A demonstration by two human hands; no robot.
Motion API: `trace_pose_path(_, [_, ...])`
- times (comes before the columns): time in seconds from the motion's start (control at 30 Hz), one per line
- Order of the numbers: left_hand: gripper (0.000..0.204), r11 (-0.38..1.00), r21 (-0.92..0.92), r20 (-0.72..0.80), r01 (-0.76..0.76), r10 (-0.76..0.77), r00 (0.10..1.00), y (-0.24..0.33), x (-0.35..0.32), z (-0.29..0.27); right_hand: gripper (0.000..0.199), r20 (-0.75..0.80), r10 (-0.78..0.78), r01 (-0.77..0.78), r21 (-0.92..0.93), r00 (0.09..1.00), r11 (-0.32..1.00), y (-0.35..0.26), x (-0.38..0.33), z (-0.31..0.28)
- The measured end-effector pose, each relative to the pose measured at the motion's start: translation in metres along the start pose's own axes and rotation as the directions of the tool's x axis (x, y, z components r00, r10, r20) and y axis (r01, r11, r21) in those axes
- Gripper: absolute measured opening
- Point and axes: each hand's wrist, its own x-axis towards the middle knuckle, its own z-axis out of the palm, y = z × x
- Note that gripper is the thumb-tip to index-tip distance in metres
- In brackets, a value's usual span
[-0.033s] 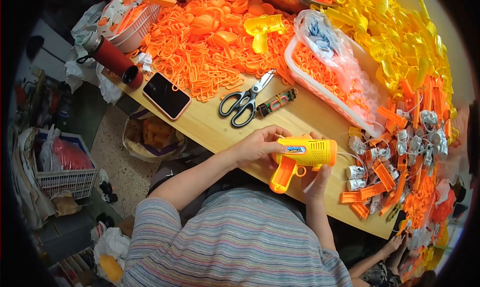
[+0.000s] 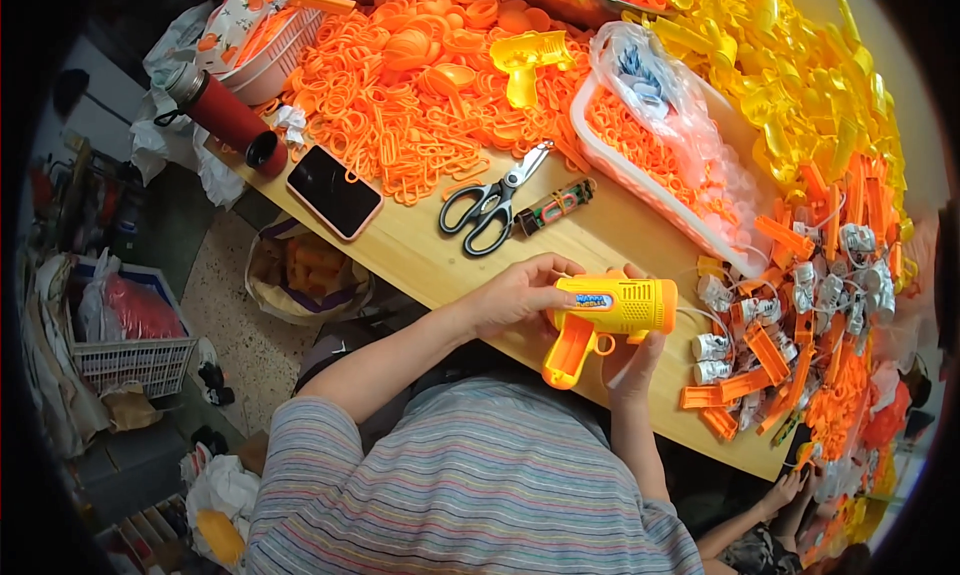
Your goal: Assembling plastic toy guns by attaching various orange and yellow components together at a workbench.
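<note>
Head view: a yellow toy gun [image 2: 632, 303] is held over the near edge of the table [image 2: 425, 260], its open orange-lined handle turned toward the wearer's body. Its rear is clasped by the left hand [image 2: 512, 297], thumb against the side; its front is supported by the right hand [image 2: 637, 363], partly hidden behind. Light, stiff, slightly slippery plastic is suggested; the barrel is judged best grasped, the thin orange ring being possibly fragile. Scissors [image 2: 504, 187], a phone [image 2: 335, 192] and heaped orange parts [image 2: 400, 105] are seen beyond.
</note>
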Motion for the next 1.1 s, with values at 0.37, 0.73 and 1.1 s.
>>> trace_pose_path(0.37, [0.057, 0.933, -0.091, 0.047, -0.348, 0.353, 0.935, -0.011, -0.010, 0.017, 0.079, 0.130, -0.198, 0.226, -0.265, 0.972, 0.937, -0.018, 0.006, 0.055])
trace_pose_path(0.73, [0.034, 0.134, 0.991, -0.126, 0.017, 0.865, 0.486, 0.079, 0.011, -0.088, 0.080, 0.648, -0.178, 0.668, -0.677, 0.740, 0.310, -0.014, 0.061, 0.040])
trace_pose_path(1.1, [0.016, -0.033, 0.951, -0.129, 0.307, 0.861, 0.492, 0.094, 0.026, -0.136, 0.086, 0.640, 0.252, 0.579, -0.767, 0.726, 0.279, -0.020, 0.063, 0.070])
